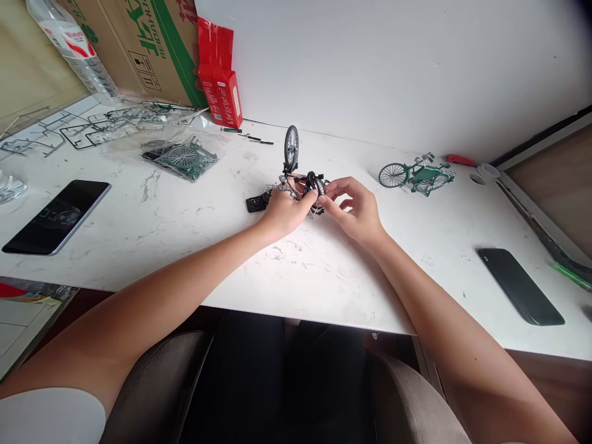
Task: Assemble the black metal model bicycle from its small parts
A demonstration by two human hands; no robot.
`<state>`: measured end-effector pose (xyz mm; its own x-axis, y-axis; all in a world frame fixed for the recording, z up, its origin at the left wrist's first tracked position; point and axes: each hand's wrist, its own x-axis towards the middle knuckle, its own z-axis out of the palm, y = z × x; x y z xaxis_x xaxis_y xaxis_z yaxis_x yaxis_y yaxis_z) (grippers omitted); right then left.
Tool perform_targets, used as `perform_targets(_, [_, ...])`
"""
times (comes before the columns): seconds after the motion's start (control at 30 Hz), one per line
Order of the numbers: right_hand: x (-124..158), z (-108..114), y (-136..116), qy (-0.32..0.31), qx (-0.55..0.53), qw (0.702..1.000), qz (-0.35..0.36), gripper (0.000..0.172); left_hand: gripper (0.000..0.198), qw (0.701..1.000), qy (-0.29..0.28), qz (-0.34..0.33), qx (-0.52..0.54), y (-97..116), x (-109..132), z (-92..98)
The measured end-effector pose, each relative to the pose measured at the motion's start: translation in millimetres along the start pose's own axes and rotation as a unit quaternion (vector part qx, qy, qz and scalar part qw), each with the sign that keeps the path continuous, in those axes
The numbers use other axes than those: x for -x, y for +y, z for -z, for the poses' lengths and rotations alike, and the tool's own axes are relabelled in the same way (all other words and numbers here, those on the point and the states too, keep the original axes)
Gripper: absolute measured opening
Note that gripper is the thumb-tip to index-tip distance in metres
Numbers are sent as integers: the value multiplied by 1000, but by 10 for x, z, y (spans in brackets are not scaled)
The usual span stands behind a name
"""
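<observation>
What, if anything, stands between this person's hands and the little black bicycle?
Nothing visible. The left hand holds the black model bicycle, with the right hand right up at it; the green model bicycle is apart, to the right.

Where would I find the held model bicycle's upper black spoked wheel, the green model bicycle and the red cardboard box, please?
Upper black spoked wheel point(291, 148): head view, its spokes.
Green model bicycle point(426, 177): head view, its midsection.
Red cardboard box point(222, 94): head view, its printed front.
</observation>
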<state>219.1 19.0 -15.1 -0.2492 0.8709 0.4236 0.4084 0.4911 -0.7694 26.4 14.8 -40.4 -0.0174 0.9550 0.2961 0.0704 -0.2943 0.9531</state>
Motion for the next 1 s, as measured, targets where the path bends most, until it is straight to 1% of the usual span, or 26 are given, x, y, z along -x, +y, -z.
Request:
perform_targets(0.1, [-4, -2, 33, -7, 4, 1000, 21, 46, 11, 1000, 14, 17, 8, -18, -30, 23])
perform_targets(0.2, [-16, 3, 72, 21, 14, 999, 34, 47, 16, 999, -12, 27, 26, 6, -34, 42])
perform_targets(0.23, [-19, 5, 81, 33, 16, 999, 38, 48, 23, 999, -23, 31, 36, 18, -30, 44])
perform_targets(0.33, [-24, 10, 89, 56, 14, 998, 39, 50, 53, 995, -50, 53, 63, 47, -15, 42])
perform_targets(0.37, [-23, 9, 87, 60, 12, 997, 39, 50, 57, 994, -62, 59, 70, 52, -15, 40])
perform_targets(0.43, [-20, 4, 80, 66, 12, 997, 41, 50, 52, 991, -83, 59, 82, 56, -23, 41])
perform_targets(0.57, [-9, -18, 67, 69, 2, 996, 48, 48, 30, 991, -92, 31, 89, 49, -59, 62])
perform_targets(0.67, [-5, -33, 78, 68, -6, 997, 45, 46, 24, 990, -104, 19, 98, 32, -74, 71])
perform_targets(0.73, [-4, -37, 91, 68, -10, 997, 33, 45, 29, 987, -107, 32, 112, 28, -70, 66])
perform_targets(0.83, [-3, -37, 94, 68, -17, 997, 17, 44, 46, 983, -95, 80, 138, 59, -52, 55])
perform_targets(0.9, [1, -36, 75, 74, -19, 997, 15, 42, 53, 977, -107, 109, 150, 99, -41, 57])
perform_targets(1.0, [13, -35, 32, 77, -24, 996, 26, 34, 62, 970, -127, 123, 166, 139, -35, 70])
